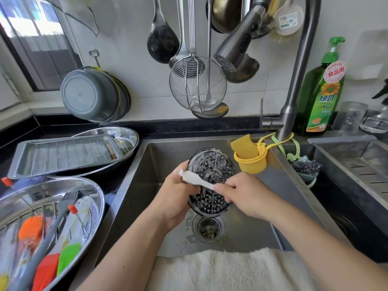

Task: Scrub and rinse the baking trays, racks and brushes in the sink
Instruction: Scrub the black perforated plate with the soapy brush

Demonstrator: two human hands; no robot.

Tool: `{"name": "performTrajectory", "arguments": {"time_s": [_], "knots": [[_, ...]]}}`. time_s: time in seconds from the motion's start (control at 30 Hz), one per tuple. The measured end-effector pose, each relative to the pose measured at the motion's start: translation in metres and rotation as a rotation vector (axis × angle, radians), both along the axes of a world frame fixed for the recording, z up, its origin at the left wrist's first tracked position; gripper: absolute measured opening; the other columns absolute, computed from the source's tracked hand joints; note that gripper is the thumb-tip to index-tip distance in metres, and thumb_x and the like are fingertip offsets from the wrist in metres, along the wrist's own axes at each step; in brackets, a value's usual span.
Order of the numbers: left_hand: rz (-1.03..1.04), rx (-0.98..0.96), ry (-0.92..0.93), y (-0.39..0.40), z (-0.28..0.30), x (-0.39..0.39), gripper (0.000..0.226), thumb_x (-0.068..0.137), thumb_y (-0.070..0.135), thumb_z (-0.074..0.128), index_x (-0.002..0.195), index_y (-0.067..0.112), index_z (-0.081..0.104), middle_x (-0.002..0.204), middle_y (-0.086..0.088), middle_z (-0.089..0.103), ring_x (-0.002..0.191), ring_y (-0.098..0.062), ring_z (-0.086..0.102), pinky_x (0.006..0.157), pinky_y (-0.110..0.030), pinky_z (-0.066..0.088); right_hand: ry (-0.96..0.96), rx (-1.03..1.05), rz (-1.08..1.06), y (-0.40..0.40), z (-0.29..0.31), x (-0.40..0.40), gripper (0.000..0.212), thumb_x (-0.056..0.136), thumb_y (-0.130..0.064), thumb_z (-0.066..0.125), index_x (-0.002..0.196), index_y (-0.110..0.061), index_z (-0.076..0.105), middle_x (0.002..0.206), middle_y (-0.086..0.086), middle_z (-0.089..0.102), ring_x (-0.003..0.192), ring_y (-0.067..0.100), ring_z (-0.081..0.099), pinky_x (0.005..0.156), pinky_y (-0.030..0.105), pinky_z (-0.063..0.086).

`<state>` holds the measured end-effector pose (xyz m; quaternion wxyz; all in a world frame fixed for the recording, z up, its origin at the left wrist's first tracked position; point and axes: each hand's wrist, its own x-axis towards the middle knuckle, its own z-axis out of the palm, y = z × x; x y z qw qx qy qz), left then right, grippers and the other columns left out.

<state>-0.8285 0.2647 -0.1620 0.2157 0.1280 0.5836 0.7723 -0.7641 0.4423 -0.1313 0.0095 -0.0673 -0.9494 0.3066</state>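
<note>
Scrubbing the round rack (211, 181) is my job right now. My left hand (176, 198) is curled around its left edge and holds it up over the sink (252, 227), just above the drain (209, 227). My right hand (241, 194) pinches the handle of a small white brush (197, 179), and the brush head lies across the soapy holes.

To do this well, I think I should keep the rack steady and tilted, push the bristles into each hole, and turn the rack bit by bit so no spot is missed. It is slippery with foam, so I should hold tight. The tap (233, 53) hangs above and no water is coming out, so the rinse is not yet done.

On the tabletop to my left, a big oval steel dish (92, 198) holds an orange brush (30, 226), a red brush (45, 271), a green brush (68, 257), a wire rack and a fork. Behind it, a second oval dish (130, 135) holds a flat baking tray (63, 156). A yellow cup (252, 162) hanging at the sink holds a yellow sponge (244, 147).
</note>
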Motion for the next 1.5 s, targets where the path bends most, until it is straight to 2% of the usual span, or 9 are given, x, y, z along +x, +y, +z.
{"name": "performTrajectory", "arguments": {"time_s": [0.13,0.23,0.33,0.5,0.63,0.83,1.1,1.33,1.5], "knots": [[-0.025,0.04,-0.051,0.001,0.007,0.006,0.064,0.083,-0.031,0.035,0.125,0.007,0.064,0.12,-0.025,0.071,0.109,-0.038,0.07,0.086,-0.046,0.057,0.108,-0.033,-0.089,0.005,0.002,-0.005,0.052,0.1,-0.052,0.053,0.072,-0.011,0.068,0.052,-0.003,0.048,0.05,0.015,0.043,0.052,0.03,0.029],[-0.015,0.105,-0.088,0.0,0.014,0.007,0.071,0.076,-0.028,0.028,0.132,0.003,0.058,0.127,-0.03,0.067,0.119,-0.045,0.066,0.094,-0.052,0.057,0.029,-0.035,0.001,0.0,-0.001,-0.002,0.053,0.099,-0.053,0.056,0.065,-0.013,0.067,0.047,-0.004,0.045,0.048,0.016,0.042,0.053,0.03,0.031],[-0.003,0.21,-0.134,-0.004,0.021,0.005,0.069,0.076,-0.011,0.034,0.141,-0.001,0.053,0.135,-0.031,0.062,0.126,-0.051,0.06,0.104,-0.062,0.049,-0.017,-0.013,0.029,0.001,-0.001,-0.002,0.053,0.097,-0.053,0.058,0.059,-0.016,0.063,0.044,-0.004,0.042,0.047,0.016,0.041,0.054,0.03,0.032],[0.297,0.24,-0.238,-0.002,0.014,-0.002,0.032,0.108,0.005,0.038,0.131,0.008,0.061,0.122,-0.02,0.073,0.11,-0.037,0.073,0.096,-0.06,0.056,-0.031,0.06,0.055,0.001,-0.003,0.001,0.054,0.093,-0.056,0.064,0.06,-0.013,0.066,0.041,-0.003,0.045,0.046,0.015,0.044,0.052,0.029,0.033],[0.471,0.298,-0.274,-0.009,0.009,-0.009,0.031,0.109,0.001,0.037,0.13,0.008,0.059,0.119,-0.021,0.074,0.103,-0.035,0.076,0.093,-0.061,0.057,-0.069,0.086,0.03,0.008,-0.001,0.001,0.054,0.093,-0.057,0.063,0.059,-0.015,0.065,0.044,-0.002,0.047,0.047,0.016,0.045,0.052,0.029,0.033],[0.634,0.325,-0.349,-0.019,0.004,-0.021,0.037,0.107,-0.004,0.038,0.137,0.006,0.055,0.127,-0.024,0.069,0.108,-0.038,0.073,0.097,-0.062,0.056,-0.072,0.038,-0.084,0.031,0.003,-0.001,0.049,0.095,-0.054,0.063,0.063,-0.017,0.07,0.05,-0.004,0.052,0.053,0.017,0.051,0.055,0.029,0.035],[0.509,0.184,-0.251,-0.014,0.006,-0.014,0.031,0.107,0.001,0.041,0.131,0.01,0.06,0.122,-0.018,0.073,0.109,-0.036,0.073,0.099,-0.06,0.055,0.043,-0.09,-0.272,0.044,0.003,-0.003,0.05,0.102,-0.045,0.054,0.068,-0.01,0.066,0.047,-0.005,0.042,0.048,0.017,0.041,0.053,0.028,0.031],[0.337,0.01,-0.072,-0.005,0.009,-0.004,0.028,0.107,0.002,0.045,0.127,0.013,0.062,0.118,-0.014,0.075,0.109,-0.032,0.073,0.092,-0.051,0.059,0.125,-0.118,-0.303,0.039,0.007,-0.003,0.051,0.104,-0.042,0.052,0.067,-0.01,0.065,0.051,-0.004,0.047,0.055,0.019,0.047,0.055,0.03,0.031],[0.487,0.115,-0.172,-0.009,0.005,-0.01,0.026,0.108,0.003,0.045,0.128,0.012,0.06,0.12,-0.015,0.074,0.111,-0.033,0.072,0.1,-0.055,0.056,-0.119,-0.094,-0.196,0.031,0.007,0.0,0.049,0.102,-0.049,0.052,0.071,-0.013,0.067,0.06,-0.001,0.052,0.059,0.018,0.049,0.059,0.03,0.036]]}}
